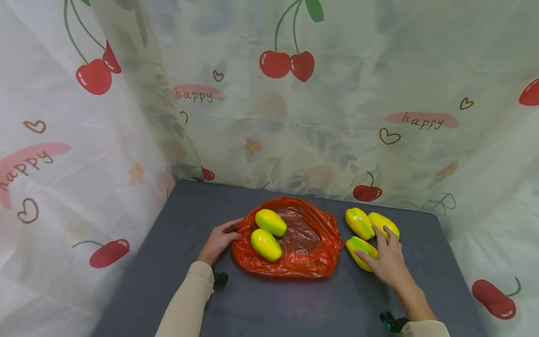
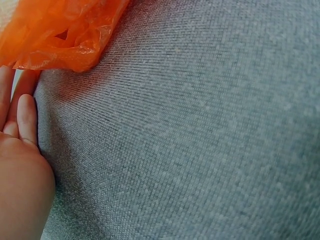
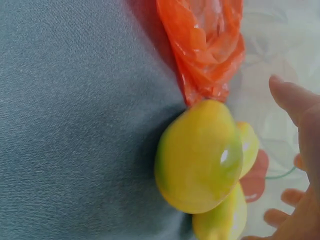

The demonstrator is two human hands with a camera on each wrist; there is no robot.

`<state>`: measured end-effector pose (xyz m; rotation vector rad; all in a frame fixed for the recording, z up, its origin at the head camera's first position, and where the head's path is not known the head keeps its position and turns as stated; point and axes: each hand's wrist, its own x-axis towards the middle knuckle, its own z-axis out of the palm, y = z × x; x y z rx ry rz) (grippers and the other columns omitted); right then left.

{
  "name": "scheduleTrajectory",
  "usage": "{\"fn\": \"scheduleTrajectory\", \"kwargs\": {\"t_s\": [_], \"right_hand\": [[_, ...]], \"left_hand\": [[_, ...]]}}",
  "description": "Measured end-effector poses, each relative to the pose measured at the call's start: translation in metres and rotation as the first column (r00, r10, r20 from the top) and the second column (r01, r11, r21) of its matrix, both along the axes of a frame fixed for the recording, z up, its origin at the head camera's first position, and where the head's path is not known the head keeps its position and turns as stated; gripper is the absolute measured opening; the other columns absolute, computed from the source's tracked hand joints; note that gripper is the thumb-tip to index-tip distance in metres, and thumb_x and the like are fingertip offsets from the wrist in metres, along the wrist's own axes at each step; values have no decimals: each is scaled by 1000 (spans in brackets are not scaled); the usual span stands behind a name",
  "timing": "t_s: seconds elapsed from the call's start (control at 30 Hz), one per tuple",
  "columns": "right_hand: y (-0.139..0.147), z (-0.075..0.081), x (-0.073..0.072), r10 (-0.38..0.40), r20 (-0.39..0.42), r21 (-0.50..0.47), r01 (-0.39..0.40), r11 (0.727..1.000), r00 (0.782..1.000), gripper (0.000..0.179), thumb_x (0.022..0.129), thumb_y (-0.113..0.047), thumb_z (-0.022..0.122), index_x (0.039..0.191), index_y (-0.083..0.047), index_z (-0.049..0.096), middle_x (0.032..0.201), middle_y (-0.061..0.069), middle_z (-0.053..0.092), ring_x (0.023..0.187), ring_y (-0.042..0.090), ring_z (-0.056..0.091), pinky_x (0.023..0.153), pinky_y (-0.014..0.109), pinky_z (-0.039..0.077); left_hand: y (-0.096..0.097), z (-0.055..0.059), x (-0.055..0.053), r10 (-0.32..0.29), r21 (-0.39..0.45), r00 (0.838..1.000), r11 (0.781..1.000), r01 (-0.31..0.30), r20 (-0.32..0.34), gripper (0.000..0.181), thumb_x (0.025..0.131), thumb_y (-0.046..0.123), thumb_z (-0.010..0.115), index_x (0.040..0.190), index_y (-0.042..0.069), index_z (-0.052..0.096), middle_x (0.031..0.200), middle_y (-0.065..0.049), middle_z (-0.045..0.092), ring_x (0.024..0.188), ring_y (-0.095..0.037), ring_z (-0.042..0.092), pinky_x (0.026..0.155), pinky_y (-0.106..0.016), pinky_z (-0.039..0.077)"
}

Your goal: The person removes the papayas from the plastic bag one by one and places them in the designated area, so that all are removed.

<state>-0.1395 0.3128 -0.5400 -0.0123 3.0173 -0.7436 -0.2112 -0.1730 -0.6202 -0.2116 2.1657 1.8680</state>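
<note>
Just right of the left hand's fingers, a red plastic bag (image 1: 290, 270) lies with its mouth facing up and its rim spread wide. Two yellow-green fruits lie in it, both on the side nearer those fingers: the back fruit (image 1: 271, 222) slightly beyond the fingertips, the inner front fruit (image 1: 266, 245) closer to the person. The part of the bag farther from the left fingers shows bare, creased plastic, and its right edge reaches toward the right thumb.

Three more fruits lie outside, grouped closely by the right hand's fingers. The outer front fruit (image 1: 360, 252) lies under the right thumb as the head view shows it, with the bag's edge touching it or nearly so. The left fruit (image 1: 358, 222) lies ahead of the gap between thumb and fingers, and the right fruit (image 1: 385, 222) lies just beyond the fingertips.

The left hand (image 1: 216, 241) reaches in from the side to the bag's left rim. Its fingers look fairly straight, but the bag hides their tips, so I cannot tell whether they pinch the plastic. The right hand (image 1: 391, 264) hovers palm down, fingers and thumb spread; the right wrist view shows a gap between thumb and fruit. Beneath both sets of fingers is the dark grey surface (image 1: 294, 309).
</note>
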Motion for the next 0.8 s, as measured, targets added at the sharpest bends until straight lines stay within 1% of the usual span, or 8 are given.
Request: {"fn": "scheduleTrajectory", "kwargs": {"t_s": [0.17, 0.3, 0.5, 0.6, 0.7, 0.8], "right_hand": [[-9, 4, -6, 14, -33, 75, -11, 997, 999, 107, 89, -65, 65, 163, -8, 15, 164, 34, 8, 145, 61, 15, 110, 82, 17], [-17, 7, -8, 37, -56, 104, -31, 994, 998, 107, 89, -68, 62, 165, -12, 12, 166, 31, 5, 148, 62, 9, 111, 84, 10], [-30, 10, -13, 72, -69, 131, -62, 989, 995, 107, 90, -70, 59, 166, -17, 4, 171, 23, -9, 151, 62, -2, 113, 83, 2], [-37, 9, -16, 96, -70, 141, -85, 986, 993, 106, 90, -70, 58, 166, -19, 4, 172, 21, -10, 152, 61, -3, 114, 83, 0], [-44, 8, -19, 117, -71, 153, -105, 983, 991, 106, 89, -71, 58, 166, -19, 7, 172, 20, -8, 153, 59, -3, 114, 83, 0], [-53, 9, -22, 142, -69, 166, -129, 978, 987, 106, 89, -72, 58, 166, -21, 7, 172, 19, -8, 154, 57, -4, 114, 83, 1]], "left_hand": [[0, 1, 0, 1, 2, 1000, 1000, -1, 5, 50, 92, 15, 71, 138, 31, 64, 141, 0, 65, 132, -22, 58, 119, -49, 42], [0, 1, 0, -1, 2, 1000, 1000, 1, 6, 49, 92, 14, 71, 138, 30, 64, 140, 0, 65, 131, -22, 60, 117, -49, 44], [0, 0, -1, -6, 10, 1000, 1000, 6, 4, 50, 92, 15, 71, 138, 30, 64, 142, 0, 65, 132, -21, 60, 117, -48, 44], [-1, 0, -1, -8, 15, 1000, 1000, 8, 5, 49, 92, 15, 71, 138, 30, 64, 142, 0, 64, 132, -21, 59, 117, -48, 44], [-1, 0, 0, -11, 14, 1000, 1000, 10, 4, 50, 92, 15, 71, 139, 30, 64, 142, 0, 64, 133, -22, 59, 118, -48, 43], [0, 0, 0, -12, 10, 1000, 1000, 12, -1, 50, 92, 15, 71, 139, 29, 64, 143, -1, 64, 133, -22, 59, 118, -49, 43]]}}
